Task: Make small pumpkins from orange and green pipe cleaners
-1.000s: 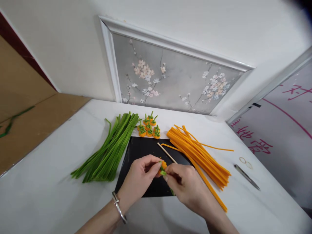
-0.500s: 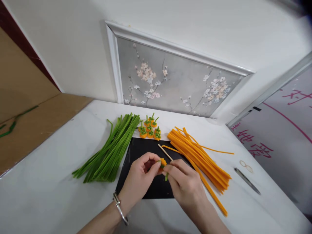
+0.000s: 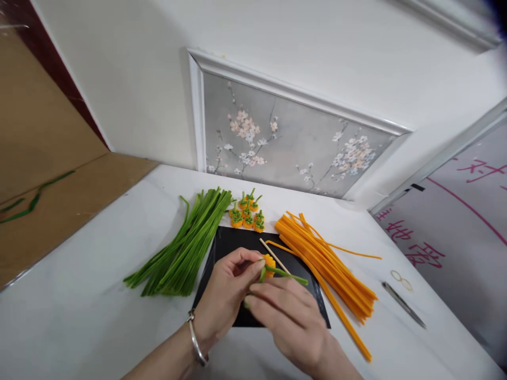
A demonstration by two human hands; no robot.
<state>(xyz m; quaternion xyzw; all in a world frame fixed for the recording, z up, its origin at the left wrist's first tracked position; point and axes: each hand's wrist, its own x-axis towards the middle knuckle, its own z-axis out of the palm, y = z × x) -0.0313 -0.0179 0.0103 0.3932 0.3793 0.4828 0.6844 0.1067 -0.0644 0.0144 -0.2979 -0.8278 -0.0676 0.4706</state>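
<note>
My left hand (image 3: 233, 279) pinches a small orange pipe-cleaner ornament (image 3: 270, 261) between thumb and fingertips, above the black mat (image 3: 225, 240). A green pipe cleaner (image 3: 287, 273) crosses the ornament, one length sticking out to the right over my right hand (image 3: 291, 311). The fingers of that hand are closed just below the ornament, and a bit of green shows at their tips; the grip itself is partly hidden. Behind the ornament a thin wooden stick (image 3: 273, 254) lies on the mat.
Green pipe cleaners (image 3: 190, 243) lie in a bundle at left, orange ones (image 3: 328, 264) at right. Several finished orange-and-green ornaments (image 3: 247, 220) stand behind the mat. Tweezers (image 3: 404, 305) and two rubber bands (image 3: 401, 279) are at far right. A framed panel (image 3: 293, 137) backs the table.
My right hand has moved down and left, turning its back upward. A green length now points out to the right from the ornament. My left hand keeps its pinch.
</note>
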